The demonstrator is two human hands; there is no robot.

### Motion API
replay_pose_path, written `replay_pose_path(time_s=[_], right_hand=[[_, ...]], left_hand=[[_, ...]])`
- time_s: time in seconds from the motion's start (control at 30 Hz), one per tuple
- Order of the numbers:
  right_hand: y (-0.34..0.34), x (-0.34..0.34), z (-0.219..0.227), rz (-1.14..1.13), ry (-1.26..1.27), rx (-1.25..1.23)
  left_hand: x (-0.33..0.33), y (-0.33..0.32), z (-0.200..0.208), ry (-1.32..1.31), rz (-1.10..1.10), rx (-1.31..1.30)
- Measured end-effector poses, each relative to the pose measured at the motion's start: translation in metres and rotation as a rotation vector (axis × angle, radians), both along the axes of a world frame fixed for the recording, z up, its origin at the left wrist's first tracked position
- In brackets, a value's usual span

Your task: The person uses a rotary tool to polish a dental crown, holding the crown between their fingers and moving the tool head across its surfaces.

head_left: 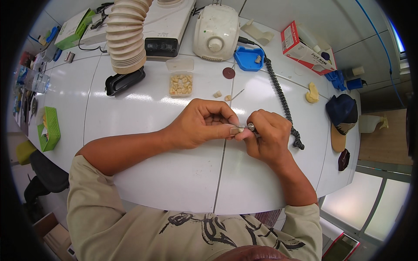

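My left hand (196, 124) is closed, pinching a small whitish tooth-like piece (241, 130) between thumb and fingers. My right hand (271, 135) wraps round a rotary handpiece (251, 127), whose metal nose points left at the piece. Both hands meet above the table's middle, fingertips nearly touching. Most of the handpiece is hidden by my right hand. Beyond the hands lie two small tooth-like pieces, one a beige block (217, 94) and one a cream-orange piece (227, 98), beside a thin pin (238, 94). A clear box (180, 93) holds several cream tooth-shaped pieces.
A black coiled cord (281, 89) runs down the right side from near a cream control unit (215, 32). A ribbed hose (126, 35) with a black nozzle (125, 81) hangs at back left. A blue tray (249, 65), a maroon disc (228, 73) and a cap (342, 114) sit around.
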State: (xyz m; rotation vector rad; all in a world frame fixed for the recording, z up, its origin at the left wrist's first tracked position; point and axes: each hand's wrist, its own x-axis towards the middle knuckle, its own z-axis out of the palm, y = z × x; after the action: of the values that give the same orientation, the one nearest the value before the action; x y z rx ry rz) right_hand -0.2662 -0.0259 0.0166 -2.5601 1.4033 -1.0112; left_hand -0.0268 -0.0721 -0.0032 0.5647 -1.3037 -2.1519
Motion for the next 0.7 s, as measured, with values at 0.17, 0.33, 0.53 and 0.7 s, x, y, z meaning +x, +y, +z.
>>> replay_pose_path(time_s=[0.17, 0.33, 0.53, 0.7], right_hand=[[0.0004, -0.0001, -0.0020, -0.016, 0.003, -0.010], [0.0008, 0.0012, -0.0005, -0.041, 0.005, -0.009], [0.0007, 0.0015, 0.0000, -0.046, 0.009, 0.006], [0.0005, 0.0015, -0.0001, -0.034, -0.002, 0.006]], left_hand=[[-0.0016, 0.0027, 0.0011, 0.026, 0.044, 0.031], [-0.0019, 0.0040, -0.0010, 0.039, 0.056, 0.027], [-0.0024, 0.0042, -0.0016, 0.016, 0.063, 0.007], [-0.0020, 0.0058, -0.0015, 0.029, 0.072, 0.003]])
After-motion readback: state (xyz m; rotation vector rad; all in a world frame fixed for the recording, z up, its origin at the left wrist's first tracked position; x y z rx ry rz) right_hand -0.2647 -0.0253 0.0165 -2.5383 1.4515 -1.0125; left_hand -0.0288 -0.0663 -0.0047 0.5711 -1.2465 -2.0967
